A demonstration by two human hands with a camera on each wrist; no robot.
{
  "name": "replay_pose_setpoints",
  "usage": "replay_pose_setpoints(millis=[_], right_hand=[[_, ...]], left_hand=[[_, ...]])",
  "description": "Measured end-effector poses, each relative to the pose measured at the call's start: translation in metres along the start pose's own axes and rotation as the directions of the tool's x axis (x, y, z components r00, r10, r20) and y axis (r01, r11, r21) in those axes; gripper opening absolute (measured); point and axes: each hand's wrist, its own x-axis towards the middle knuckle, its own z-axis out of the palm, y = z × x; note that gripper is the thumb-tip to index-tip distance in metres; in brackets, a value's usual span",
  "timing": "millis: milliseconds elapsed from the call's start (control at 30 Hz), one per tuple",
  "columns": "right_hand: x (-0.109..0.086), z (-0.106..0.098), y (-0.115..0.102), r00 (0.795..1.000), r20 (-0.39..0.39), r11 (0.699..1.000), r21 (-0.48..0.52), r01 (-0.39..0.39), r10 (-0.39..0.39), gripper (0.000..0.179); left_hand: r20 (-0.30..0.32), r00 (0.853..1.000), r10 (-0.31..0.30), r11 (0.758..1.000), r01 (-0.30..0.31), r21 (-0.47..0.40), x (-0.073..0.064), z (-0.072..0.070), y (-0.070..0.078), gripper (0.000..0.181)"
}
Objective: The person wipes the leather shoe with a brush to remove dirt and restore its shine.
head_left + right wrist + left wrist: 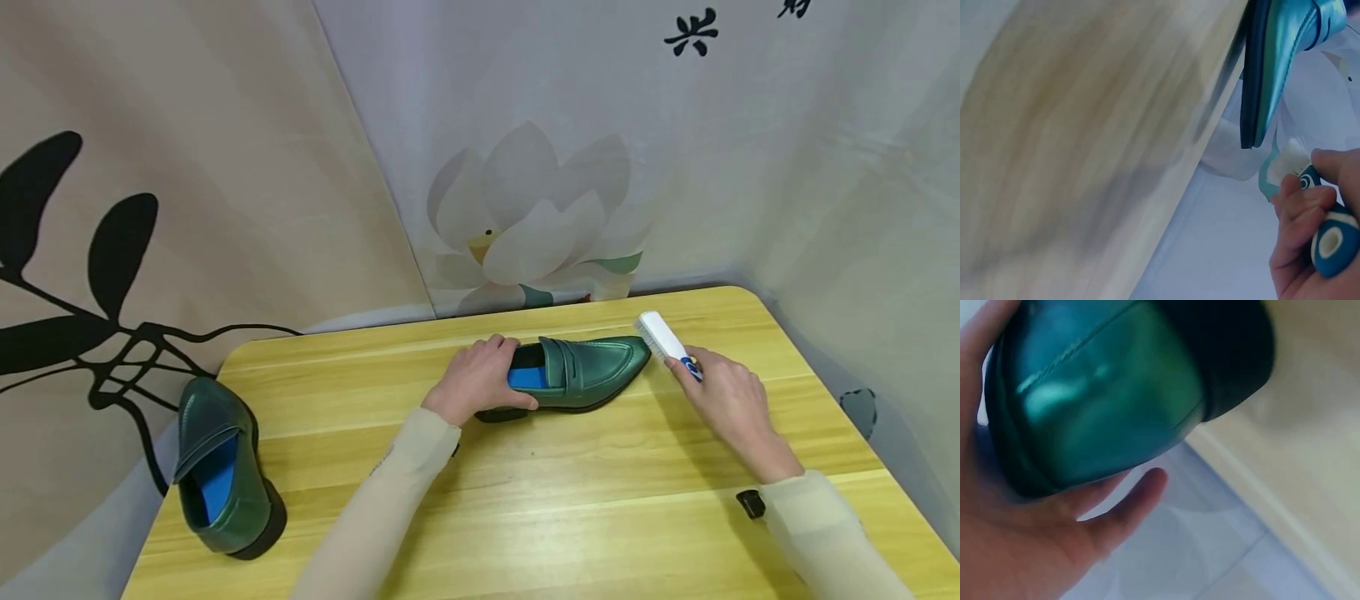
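Observation:
A green loafer (603, 371) with a blue insole lies on the wooden table, toe to the right. My left hand (483, 377) grips it round the heel, thumb on the near side and fingers at the far side. Up close, the left wrist view shows the glossy heel part of the loafer (1116, 406) against that hand (1029, 550). My right hand (727, 400) holds a white and blue brush (662, 336) by its handle, the head beside the loafer's toe. White bristles of the brush (1290, 161) show in the right wrist view, with curled fingers round the handle.
A second green loafer (225, 475) stands at the table's left edge, toe away from me. Behind the wooden table (570, 508) hangs a pale printed curtain (525, 100) with a flower and black leaves, close to its back edge.

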Motion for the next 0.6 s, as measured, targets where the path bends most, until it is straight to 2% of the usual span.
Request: replay_pose_setpoints(millis=[167,333,467,600], right_hand=[[-0.002,-0.002,-0.004,1.000,-0.020,1.000,0.020,-0.013,0.013,0.048],[-0.004,-0.003,-0.007,0.999,-0.038,0.999,0.045,-0.007,0.009,0.047],[-0.005,-0.006,-0.008,0.998,-0.059,0.999,0.047,-0.007,0.009,0.045],[-0.006,-0.010,-0.009,0.997,-0.070,0.999,0.047,-0.006,0.009,0.044]], left_hand=[[0.095,0.995,0.012,0.999,-0.017,0.044,0.007,-0.009,0.006,0.115],[0.134,0.991,0.019,0.999,-0.026,0.048,0.011,-0.009,0.010,0.107],[0.078,0.996,0.031,0.998,-0.035,0.047,0.012,-0.003,0.010,0.094],[-0.047,0.997,0.064,0.995,-0.060,0.083,0.010,0.004,0.009,0.088]])
